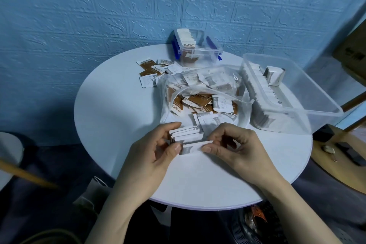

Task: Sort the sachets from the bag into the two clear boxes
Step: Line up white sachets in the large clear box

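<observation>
A small stack of white sachets (187, 134) stands on edge near the six o'clock side of the round white table (122, 125), gathered between both hands. The left hand (156, 150) curls round the stack's left end, thumb at the front and fingers behind; the right hand (235, 144) pinches the front-most sachet at its right end, thumb against fingertips. The packets look thin, flat and papery, white with grey print, their edges not quite flush.

The step in hand looks like squaring up a batch of one kind before boxing it. The next move probably calls for keeping the stack pressed together while lifting it to the large clear box (309, 93) at three o'clock, where matching white sachets already stand in a row along the near wall, and slotting it in upright without fanning out.

Just beyond the hands, at the table's centre, lies the clear plastic bag (200, 85), mouth open toward the person, with many brown and white sachets mixed inside, so much sorting remains. At twelve o'clock sits the small clear box (198, 53) with blue clips, holding a row of sachets with brown lower halves. Loose sachets (152, 69) lie at eleven o'clock, beside the bag.
</observation>
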Demonstrator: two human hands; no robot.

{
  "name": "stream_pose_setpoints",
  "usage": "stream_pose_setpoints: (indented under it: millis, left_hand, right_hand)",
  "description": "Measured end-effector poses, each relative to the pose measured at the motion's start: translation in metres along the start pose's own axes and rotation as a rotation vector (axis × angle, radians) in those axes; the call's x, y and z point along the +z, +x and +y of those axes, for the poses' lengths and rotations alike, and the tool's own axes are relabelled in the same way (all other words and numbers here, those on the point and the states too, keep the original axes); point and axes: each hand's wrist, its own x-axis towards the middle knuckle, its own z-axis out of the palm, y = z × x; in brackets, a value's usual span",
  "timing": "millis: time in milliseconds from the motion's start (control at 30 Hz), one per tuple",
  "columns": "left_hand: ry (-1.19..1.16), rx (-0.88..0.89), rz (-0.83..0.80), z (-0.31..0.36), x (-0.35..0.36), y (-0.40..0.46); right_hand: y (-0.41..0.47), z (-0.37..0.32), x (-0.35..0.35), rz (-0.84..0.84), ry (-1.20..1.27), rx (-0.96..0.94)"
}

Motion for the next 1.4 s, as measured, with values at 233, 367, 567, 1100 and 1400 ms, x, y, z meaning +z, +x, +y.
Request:
stream_pose_setpoints:
  millis: [233, 367, 567, 1100, 1400]
  left_hand:
    - [-0.033, 0.009, -0.008, 0.007, 0.004, 0.001]
    - [-0.041, -0.016, -0.01, 0.003, 0.006, 0.003]
    - [-0.025, -0.043, -0.047, -0.001, 0.01, 0.01]
    - [0.023, -0.053, -0.011, 0.004, 0.026, 0.009]
    - [0.166, -0.025, 0.098, 0.014, 0.023, 0.001]
  right_hand:
    - [-0.001, -0.002, 0.002, -0.024, 0.041, 0.023]
    - [0.001, 0.001, 0.003, -0.021, 0.084, 0.051]
    - [0.003, 0.003, 0.002, -0.068, 0.046, 0.061]
    - [-0.001, 0.003, -0.003, -0.034, -0.141, 0.072]
    - [0.0, 0.001, -0.008, -0.075, -0.225, 0.027]
